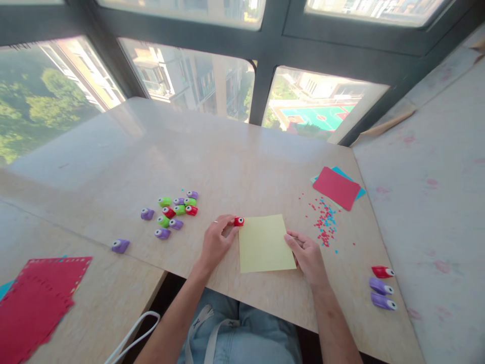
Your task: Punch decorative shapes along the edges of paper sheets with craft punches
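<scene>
Left hand (216, 241) has its fingers closed on the little red punch (238, 221) at the yellow paper's (265, 243) top-left corner on the counter (235, 162), right hand (308, 257) lies loosely curled, pinning the right edge, so looks like lining-up, next a firm squeeze

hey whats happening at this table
A person sits at a beige table with a yellow paper sheet flat in front of them. The left hand has a small red punch at the sheet's top left corner, while the right hand rests on its right edge. A cluster of punches lies to the left, paper confetti to the right, and punched red paper at the near left.
</scene>
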The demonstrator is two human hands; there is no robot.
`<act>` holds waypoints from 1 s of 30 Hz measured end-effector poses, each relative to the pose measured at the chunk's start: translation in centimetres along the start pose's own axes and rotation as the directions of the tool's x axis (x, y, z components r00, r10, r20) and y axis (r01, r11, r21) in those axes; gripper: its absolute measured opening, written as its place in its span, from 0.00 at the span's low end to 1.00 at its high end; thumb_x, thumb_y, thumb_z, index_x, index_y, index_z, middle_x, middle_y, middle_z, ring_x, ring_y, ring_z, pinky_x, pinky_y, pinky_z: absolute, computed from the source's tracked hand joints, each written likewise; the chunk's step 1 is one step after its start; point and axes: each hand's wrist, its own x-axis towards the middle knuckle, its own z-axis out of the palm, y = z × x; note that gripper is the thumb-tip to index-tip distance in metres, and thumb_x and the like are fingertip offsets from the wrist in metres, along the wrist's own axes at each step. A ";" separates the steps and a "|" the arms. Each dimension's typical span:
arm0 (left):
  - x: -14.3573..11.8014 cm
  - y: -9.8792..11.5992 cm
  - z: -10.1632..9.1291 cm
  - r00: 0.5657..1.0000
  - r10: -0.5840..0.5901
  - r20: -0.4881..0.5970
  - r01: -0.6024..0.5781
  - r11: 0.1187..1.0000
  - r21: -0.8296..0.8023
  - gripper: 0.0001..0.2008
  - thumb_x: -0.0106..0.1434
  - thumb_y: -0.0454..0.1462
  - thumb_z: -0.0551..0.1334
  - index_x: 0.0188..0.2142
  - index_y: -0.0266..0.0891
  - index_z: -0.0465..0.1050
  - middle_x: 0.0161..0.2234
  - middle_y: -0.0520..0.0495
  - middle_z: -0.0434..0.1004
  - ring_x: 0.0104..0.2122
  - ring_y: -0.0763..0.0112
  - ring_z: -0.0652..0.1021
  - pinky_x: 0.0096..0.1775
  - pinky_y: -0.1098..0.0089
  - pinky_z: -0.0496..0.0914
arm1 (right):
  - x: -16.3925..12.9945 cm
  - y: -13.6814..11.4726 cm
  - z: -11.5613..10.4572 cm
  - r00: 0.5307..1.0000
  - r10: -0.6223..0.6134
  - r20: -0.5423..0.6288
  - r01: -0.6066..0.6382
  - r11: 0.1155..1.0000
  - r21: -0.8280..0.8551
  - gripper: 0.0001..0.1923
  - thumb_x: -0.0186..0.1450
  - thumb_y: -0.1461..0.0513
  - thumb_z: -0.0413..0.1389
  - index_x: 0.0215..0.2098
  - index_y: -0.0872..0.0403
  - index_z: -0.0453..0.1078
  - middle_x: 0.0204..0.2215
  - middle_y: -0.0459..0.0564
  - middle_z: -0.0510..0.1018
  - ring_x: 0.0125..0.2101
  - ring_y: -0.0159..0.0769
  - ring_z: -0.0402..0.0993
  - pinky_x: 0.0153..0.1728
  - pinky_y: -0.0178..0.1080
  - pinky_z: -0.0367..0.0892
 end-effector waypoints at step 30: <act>0.3 0.9 -0.6 0.998 0.055 0.017 -0.057 0.988 0.141 0.12 0.64 0.30 0.62 0.45 0.42 0.75 0.45 0.46 0.77 0.45 0.67 0.78 0.46 0.65 0.76 | 0.3 -2.3 0.6 0.957 0.271 -0.098 -0.279 0.957 -0.081 0.24 0.53 0.44 0.65 0.35 0.55 0.76 0.28 0.55 0.83 0.22 0.42 0.78 0.19 0.36 0.71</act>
